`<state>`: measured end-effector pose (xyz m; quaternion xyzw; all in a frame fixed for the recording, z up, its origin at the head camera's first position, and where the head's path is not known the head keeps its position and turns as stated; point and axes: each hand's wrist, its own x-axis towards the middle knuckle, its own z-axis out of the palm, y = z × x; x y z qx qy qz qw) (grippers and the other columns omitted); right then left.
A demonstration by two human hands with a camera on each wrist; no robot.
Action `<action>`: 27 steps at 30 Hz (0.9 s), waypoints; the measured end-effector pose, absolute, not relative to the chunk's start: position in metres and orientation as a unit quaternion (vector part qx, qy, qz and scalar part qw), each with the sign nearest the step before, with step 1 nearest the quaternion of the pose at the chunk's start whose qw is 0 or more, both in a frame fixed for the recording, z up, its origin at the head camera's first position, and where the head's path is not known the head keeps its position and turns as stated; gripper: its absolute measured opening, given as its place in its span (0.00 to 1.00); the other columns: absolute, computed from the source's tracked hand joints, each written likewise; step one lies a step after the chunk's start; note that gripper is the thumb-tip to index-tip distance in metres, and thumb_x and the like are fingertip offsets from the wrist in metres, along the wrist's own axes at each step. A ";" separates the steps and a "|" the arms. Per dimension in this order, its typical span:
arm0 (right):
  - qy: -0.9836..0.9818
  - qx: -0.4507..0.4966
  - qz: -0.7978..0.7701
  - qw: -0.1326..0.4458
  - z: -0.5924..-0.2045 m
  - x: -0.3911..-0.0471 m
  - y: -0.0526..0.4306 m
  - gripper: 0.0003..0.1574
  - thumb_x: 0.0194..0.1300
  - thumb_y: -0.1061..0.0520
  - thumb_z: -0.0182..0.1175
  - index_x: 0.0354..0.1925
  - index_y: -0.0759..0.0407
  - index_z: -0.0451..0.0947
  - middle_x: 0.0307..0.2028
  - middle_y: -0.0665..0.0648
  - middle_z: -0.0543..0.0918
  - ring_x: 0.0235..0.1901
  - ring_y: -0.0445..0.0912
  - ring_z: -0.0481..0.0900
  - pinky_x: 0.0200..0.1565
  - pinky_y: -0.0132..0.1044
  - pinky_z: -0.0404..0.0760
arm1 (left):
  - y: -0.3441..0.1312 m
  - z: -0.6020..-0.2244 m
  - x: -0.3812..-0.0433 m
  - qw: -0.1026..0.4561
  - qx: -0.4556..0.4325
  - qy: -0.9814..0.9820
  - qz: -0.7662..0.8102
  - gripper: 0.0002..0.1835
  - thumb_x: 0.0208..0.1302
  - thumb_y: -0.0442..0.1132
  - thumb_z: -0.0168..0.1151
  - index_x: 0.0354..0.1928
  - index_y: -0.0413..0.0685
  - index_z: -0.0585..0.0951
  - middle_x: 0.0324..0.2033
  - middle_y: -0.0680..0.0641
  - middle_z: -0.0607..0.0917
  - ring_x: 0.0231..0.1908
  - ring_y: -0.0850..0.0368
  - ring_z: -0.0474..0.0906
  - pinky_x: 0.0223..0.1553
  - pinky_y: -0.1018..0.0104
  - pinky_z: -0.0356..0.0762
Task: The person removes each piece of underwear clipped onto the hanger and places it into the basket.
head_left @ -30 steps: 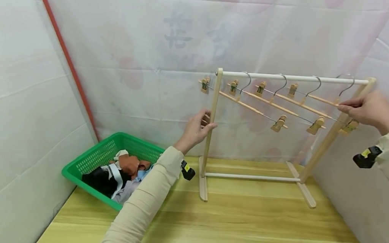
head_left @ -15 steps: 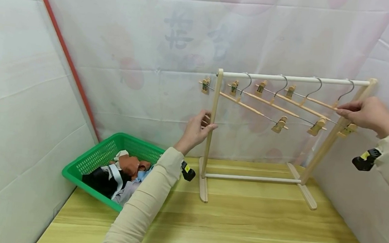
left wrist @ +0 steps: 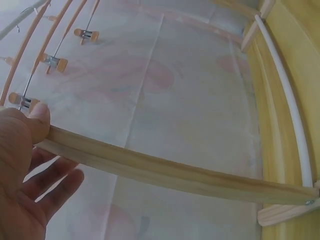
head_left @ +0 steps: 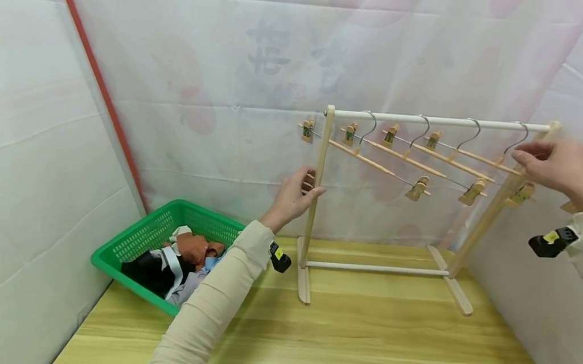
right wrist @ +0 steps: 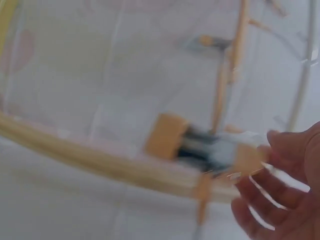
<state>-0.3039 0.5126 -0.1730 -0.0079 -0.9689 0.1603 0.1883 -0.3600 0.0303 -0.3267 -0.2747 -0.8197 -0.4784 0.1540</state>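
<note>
A small clothes rack (head_left: 379, 269) with a white top rail stands on the table. My left hand (head_left: 291, 199) grips its left wooden post (head_left: 323, 150), thumb in front and fingers loosely around the back. Several wooden clip hangers (head_left: 407, 153) hang from the rail by metal hooks, with nothing in their clips. My right hand (head_left: 562, 169) is beside the rightmost hanger (head_left: 478, 158), near the base of its hook. In the blurred right wrist view, the right fingers are spread apart around a hanger clip (right wrist: 167, 137), their tips close to it.
At the left is a green plastic basket (head_left: 135, 238) holding crumpled cloths in black, brown, grey and light blue. The wooden table (head_left: 360, 347) extends in front of the rack. White sheeting (head_left: 204, 55) stands close behind and on both sides.
My right hand has loosened from the rightmost hanger and drawn slightly up and away. That hanger has swung, its front clip now showing by the right wrist. My left hand stays on the post.
</note>
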 end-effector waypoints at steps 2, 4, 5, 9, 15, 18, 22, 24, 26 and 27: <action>-0.966 -0.004 0.144 0.213 -0.168 -0.299 0.504 0.32 0.74 0.44 0.54 0.57 0.71 0.78 0.36 0.65 0.86 0.23 0.22 0.64 0.24 0.31 0.70 | 0.029 -0.325 -0.358 0.153 -0.273 -0.826 -0.468 0.19 0.72 0.42 0.63 0.59 0.43 0.73 0.49 0.39 0.86 0.47 0.44 0.85 0.49 0.57 0.87; -0.966 0.003 0.128 0.225 -0.162 -0.294 0.490 0.31 0.76 0.45 0.51 0.58 0.71 0.77 0.43 0.70 0.85 0.29 0.31 0.74 0.28 0.36 0.71 | 0.027 -0.322 -0.357 0.161 -0.271 -0.832 -0.457 0.21 0.72 0.43 0.63 0.61 0.43 0.72 0.49 0.38 0.85 0.48 0.43 0.84 0.51 0.54 0.86; -0.966 0.008 0.115 0.231 -0.158 -0.291 0.482 0.31 0.76 0.46 0.49 0.59 0.71 0.76 0.48 0.74 0.82 0.33 0.38 0.77 0.31 0.41 0.73 | 0.025 -0.320 -0.356 0.165 -0.268 -0.835 -0.452 0.23 0.72 0.44 0.63 0.62 0.42 0.71 0.50 0.38 0.84 0.50 0.42 0.84 0.53 0.52 0.85; -0.957 0.033 0.079 0.276 -0.151 -0.275 0.439 0.33 0.78 0.47 0.42 0.63 0.73 0.72 0.59 0.82 0.74 0.56 0.77 0.70 0.51 0.66 0.69 | 0.018 -0.313 -0.351 0.194 -0.254 -0.850 -0.418 0.27 0.74 0.46 0.61 0.67 0.40 0.69 0.55 0.36 0.82 0.55 0.41 0.80 0.57 0.48 0.81; -0.899 0.120 0.098 0.409 -0.168 -0.254 0.368 0.29 0.76 0.50 0.49 0.63 0.71 0.73 0.59 0.80 0.77 0.60 0.78 0.68 0.66 0.71 0.60 | 0.005 -0.307 -0.337 0.243 -0.222 -0.879 -0.344 0.27 0.76 0.48 0.56 0.70 0.43 0.69 0.62 0.36 0.79 0.62 0.40 0.75 0.64 0.45 0.75; -0.881 0.159 0.115 0.430 -0.183 -0.245 0.333 0.29 0.76 0.50 0.51 0.65 0.68 0.72 0.61 0.77 0.76 0.62 0.76 0.69 0.67 0.69 0.60 | 0.000 -0.308 -0.327 0.283 -0.217 -0.885 -0.298 0.27 0.77 0.49 0.56 0.69 0.42 0.69 0.62 0.36 0.79 0.62 0.38 0.75 0.65 0.44 0.72; -0.861 0.207 0.132 0.446 -0.210 -0.236 0.291 0.28 0.75 0.53 0.55 0.65 0.68 0.72 0.62 0.75 0.76 0.63 0.71 0.69 0.67 0.66 0.63 | -0.005 -0.311 -0.314 0.341 -0.213 -0.880 -0.252 0.27 0.75 0.49 0.58 0.68 0.42 0.72 0.59 0.36 0.81 0.60 0.37 0.75 0.63 0.44 0.73; -0.853 0.224 0.133 0.452 -0.228 -0.234 0.272 0.28 0.74 0.54 0.56 0.65 0.68 0.71 0.63 0.74 0.75 0.64 0.69 0.69 0.67 0.65 0.64 | -0.006 -0.315 -0.306 0.361 -0.214 -0.876 -0.238 0.27 0.74 0.50 0.60 0.67 0.42 0.73 0.58 0.36 0.81 0.59 0.38 0.75 0.62 0.44 0.73; -0.846 0.237 0.138 0.457 -0.248 -0.233 0.255 0.29 0.73 0.54 0.56 0.66 0.67 0.71 0.64 0.74 0.74 0.65 0.68 0.69 0.67 0.64 0.65 | -0.006 -0.320 -0.298 0.371 -0.212 -0.876 -0.225 0.28 0.73 0.51 0.61 0.67 0.44 0.73 0.58 0.38 0.81 0.59 0.39 0.75 0.62 0.43 0.73; -0.843 0.242 0.141 0.460 -0.259 -0.233 0.246 0.29 0.73 0.53 0.56 0.66 0.67 0.71 0.64 0.74 0.74 0.65 0.68 0.69 0.67 0.64 0.65 | -0.005 -0.324 -0.293 0.377 -0.213 -0.874 -0.221 0.28 0.72 0.52 0.62 0.67 0.44 0.74 0.58 0.39 0.81 0.59 0.39 0.75 0.62 0.43 0.73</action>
